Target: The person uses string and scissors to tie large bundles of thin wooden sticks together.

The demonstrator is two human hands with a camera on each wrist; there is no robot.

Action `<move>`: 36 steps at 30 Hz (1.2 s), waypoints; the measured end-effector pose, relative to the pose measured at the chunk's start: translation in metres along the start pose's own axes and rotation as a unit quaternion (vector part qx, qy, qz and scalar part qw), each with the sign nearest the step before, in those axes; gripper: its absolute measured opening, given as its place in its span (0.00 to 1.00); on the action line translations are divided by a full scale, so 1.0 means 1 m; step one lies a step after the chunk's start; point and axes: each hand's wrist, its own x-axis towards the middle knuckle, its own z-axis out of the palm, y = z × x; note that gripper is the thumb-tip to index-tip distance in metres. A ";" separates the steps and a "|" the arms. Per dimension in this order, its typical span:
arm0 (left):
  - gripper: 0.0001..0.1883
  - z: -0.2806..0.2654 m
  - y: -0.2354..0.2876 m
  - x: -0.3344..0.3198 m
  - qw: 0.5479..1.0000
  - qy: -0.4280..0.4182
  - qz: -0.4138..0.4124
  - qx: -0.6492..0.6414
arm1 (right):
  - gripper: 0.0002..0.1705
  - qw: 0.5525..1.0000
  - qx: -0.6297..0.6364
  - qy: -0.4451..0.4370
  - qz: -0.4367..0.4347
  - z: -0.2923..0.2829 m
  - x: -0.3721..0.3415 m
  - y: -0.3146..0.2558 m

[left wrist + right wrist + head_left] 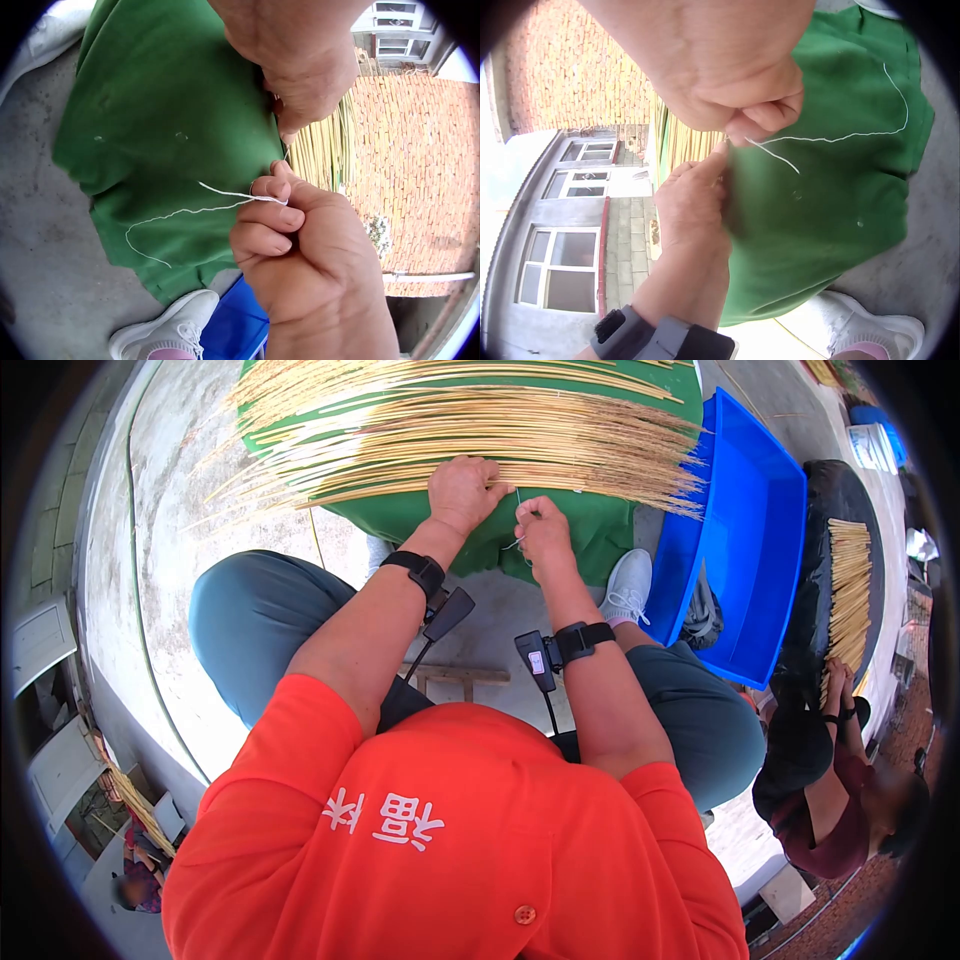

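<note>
Pale straw-like stalks [560, 445] with feathery ends lie side by side on a table under green cloth [400, 515]. My left hand [463, 495] grips their near edge, its fingers over the stalks and its thumb toward the right. Just right of it, my right hand [543, 535] has curled fingers and pinches a white thread [184, 212]. A short taut piece runs up from the right fingertips toward the stalks. In the right wrist view, the loose thread [832, 139] trails over the cloth below the fist.
A blue plastic tub [745, 540] stands at the right of the table. Beyond it, another person [840, 760] sits by a dark surface with a stalk bundle [849, 585]. My white shoe [628, 585] is beside the tub.
</note>
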 end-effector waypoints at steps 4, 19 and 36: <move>0.14 0.000 -0.001 0.000 1.000 -0.015 0.002 0.013 | 0.02 0.999 0.042 -0.014 0.023 -0.001 -0.001 -0.006; 0.12 0.003 -0.005 -0.003 0.998 0.026 0.051 0.001 | 0.02 0.998 0.033 -0.031 0.043 -0.005 -0.001 -0.011; 0.10 -0.010 0.001 0.018 0.976 -0.183 -0.115 0.005 | 0.03 0.999 0.037 -0.014 0.019 -0.004 0.000 -0.009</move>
